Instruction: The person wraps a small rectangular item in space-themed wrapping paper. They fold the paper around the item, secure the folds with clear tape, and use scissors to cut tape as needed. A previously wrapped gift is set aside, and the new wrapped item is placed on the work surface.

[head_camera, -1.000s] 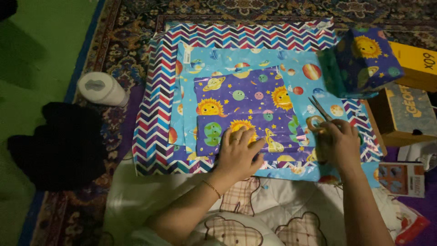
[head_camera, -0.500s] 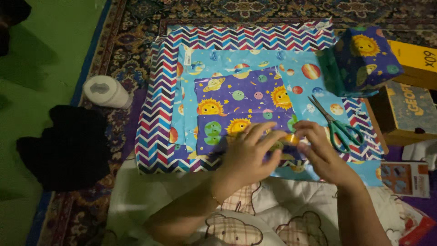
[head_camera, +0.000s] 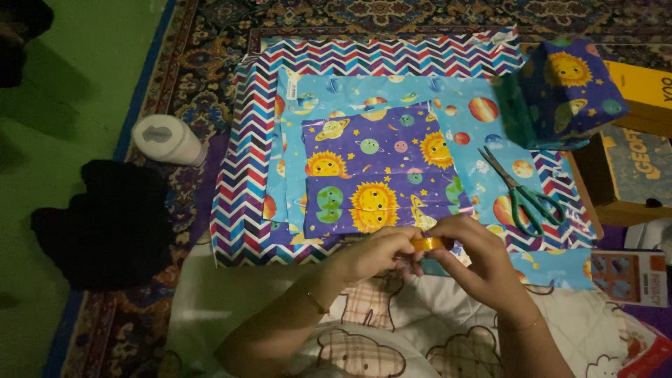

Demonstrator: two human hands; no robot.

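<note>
A: What do your two hands hold?

B: Both meet on one small roll of tape (head_camera: 428, 243), orange-yellow, held just above the near edge of the wrapping sheets. Your left hand (head_camera: 371, 253) pinches the roll from its left side, fingertips closed against it. Your right hand (head_camera: 481, 260) curls over it from the right, thumb and fingers clamped on the same roll. Whether any tape end is lifted cannot be told; the light is too dim.

A: What lies beneath?

B: Your hands hover over the near edge of a stack of wrapping paper. Uppermost is a folded purple sheet (head_camera: 378, 175) printed with suns and planets. Under it lies a light blue planet sheet (head_camera: 467, 98), and under that a chevron sheet (head_camera: 245, 168) in red, blue and white zigzags. All rest on a patterned carpet (head_camera: 203, 56).

A: And around your hands?

B: Green-handled scissors (head_camera: 525, 196) lie on the blue sheet, to the right of the purple sheet, blades pointing away from you, apart from both hands. Beyond them stands a wrapped box (head_camera: 567, 87) in the purple sun paper, beside a cardboard box (head_camera: 630, 175). To the far left, a white cylindrical container (head_camera: 168, 140) lies on the carpet near a dark cloth (head_camera: 105, 224). A pale quilt (head_camera: 231, 301) with bear figures covers your lap.
</note>
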